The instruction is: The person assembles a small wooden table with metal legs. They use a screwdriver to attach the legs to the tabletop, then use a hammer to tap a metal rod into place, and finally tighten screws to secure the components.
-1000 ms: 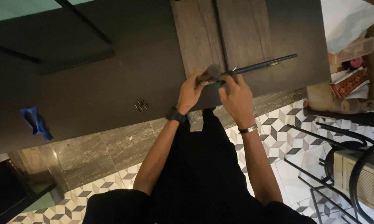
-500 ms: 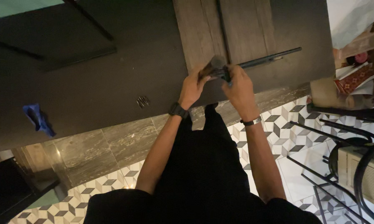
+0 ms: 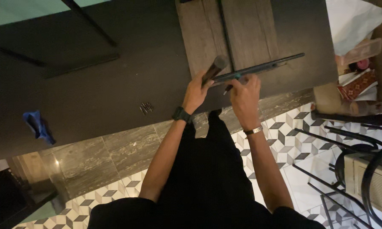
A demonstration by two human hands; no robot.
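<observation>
Grip, left hand: closed, my left hand [image 3: 196, 91] wraps the lower end of a dark, matt cylindrical tool [image 3: 213, 69], tilted up and away from me so its blunt round head sits beside the bar.
Grip, right hand: my right hand [image 3: 244, 92] is curled over the near end of a long, thin, dark metal bar [image 3: 263, 67]; fingers close on it from above, pinning it, I judge, so it cannot slide. A small pale tip pokes out under my thumb; I cannot tell what it is.
Counter: large dark counter [image 3: 114, 80], its edge running in front of my body. Both things I hold are over its near edge, close enough to work on without leaning.
Wooden panel: brown planked board [image 3: 246, 29] lying on the counter with a dark seam down its middle; the bar crosses its lower end at a slant, so the board seems to serve as a rest.
Floor: grey marble strip by the counter, then black-and-white cube-patterned tiles [image 3: 284, 135] under my legs.
Right side clutter: white crumpled bag [image 3: 352, 19] and patterned packets, well apart from my hands.
Blue cloth: small crumpled blue rag [image 3: 38, 125] far off to the left.
Screws: a little cluster of dark metal pieces [image 3: 146, 107] on the counter, near my left wrist but untouched.
Wrists: black watch [image 3: 181, 114] on the left, thin metal bracelet [image 3: 253, 130] on the right.
</observation>
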